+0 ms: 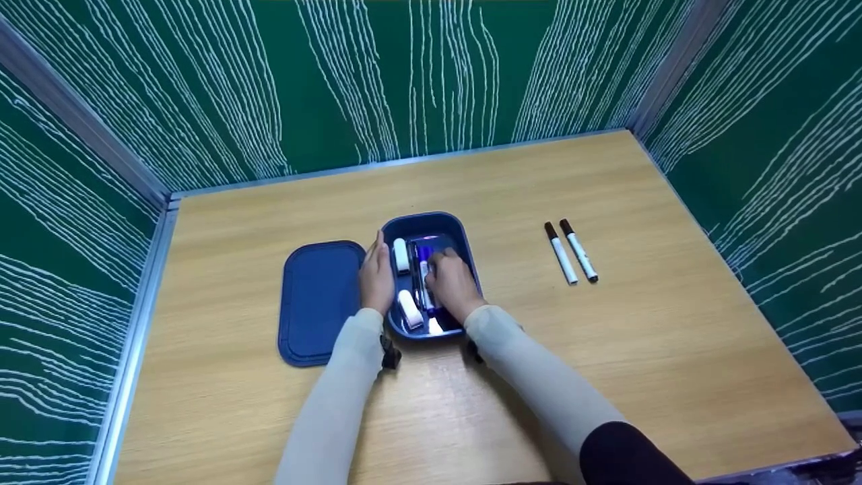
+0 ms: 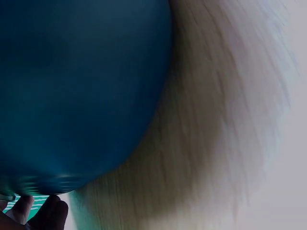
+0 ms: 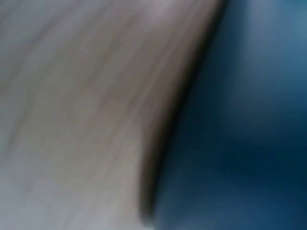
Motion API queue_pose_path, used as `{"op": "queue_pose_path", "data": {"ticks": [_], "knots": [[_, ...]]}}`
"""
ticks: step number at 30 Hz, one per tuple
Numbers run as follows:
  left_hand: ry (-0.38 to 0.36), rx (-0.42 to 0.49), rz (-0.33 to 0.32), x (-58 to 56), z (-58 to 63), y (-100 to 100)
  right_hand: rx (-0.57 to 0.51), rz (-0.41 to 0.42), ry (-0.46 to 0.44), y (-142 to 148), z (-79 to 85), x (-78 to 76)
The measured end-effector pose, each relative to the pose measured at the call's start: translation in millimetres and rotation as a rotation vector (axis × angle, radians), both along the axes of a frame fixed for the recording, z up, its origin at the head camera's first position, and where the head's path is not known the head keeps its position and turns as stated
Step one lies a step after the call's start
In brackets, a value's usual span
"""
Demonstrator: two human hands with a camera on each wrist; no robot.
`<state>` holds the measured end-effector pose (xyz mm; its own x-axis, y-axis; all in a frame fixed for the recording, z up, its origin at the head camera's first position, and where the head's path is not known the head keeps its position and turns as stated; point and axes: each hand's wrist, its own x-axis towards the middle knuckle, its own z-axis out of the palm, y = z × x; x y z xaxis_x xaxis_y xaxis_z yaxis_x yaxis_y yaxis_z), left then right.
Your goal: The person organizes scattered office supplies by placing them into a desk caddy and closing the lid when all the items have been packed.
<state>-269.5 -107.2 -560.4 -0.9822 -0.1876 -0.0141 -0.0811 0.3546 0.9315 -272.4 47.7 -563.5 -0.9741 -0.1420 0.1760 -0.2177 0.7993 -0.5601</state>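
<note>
A dark blue open box (image 1: 466, 246) stands on the table, holding pens and small items. My right hand (image 1: 454, 284) reaches into it, fingertips bent in and pinching a marker with a white barrel and blue ends (image 1: 425, 254). Beside that marker lies a dark slim pen (image 1: 415, 276). Two small white rounded pieces (image 1: 401, 254) sit along the box's left side, one behind the other. My left hand (image 1: 377, 279) rests along the left wall, its fingers straight. In the left wrist view, the box's outer side (image 2: 81, 96) fills much of the picture, with fingers (image 2: 50, 213) at its lower end.
The dark blue lid (image 1: 320, 303) lies flat to the left of the box. Two white markers with dark caps (image 1: 561, 252) (image 1: 579, 250) lie side by side on the wooden table (image 1: 673, 350) at right. Green walls with white lines (image 1: 431, 74) enclose the back and sides.
</note>
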Motion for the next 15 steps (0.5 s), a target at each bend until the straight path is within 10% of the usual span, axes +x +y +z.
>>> {"op": "queue_pose_path", "data": {"ticks": [15], "knots": [[-0.002, -0.026, -0.021, 0.7, 2.8, -1.3, -0.042, 0.025, 0.179, 0.4, 11.0, -3.1]]}}
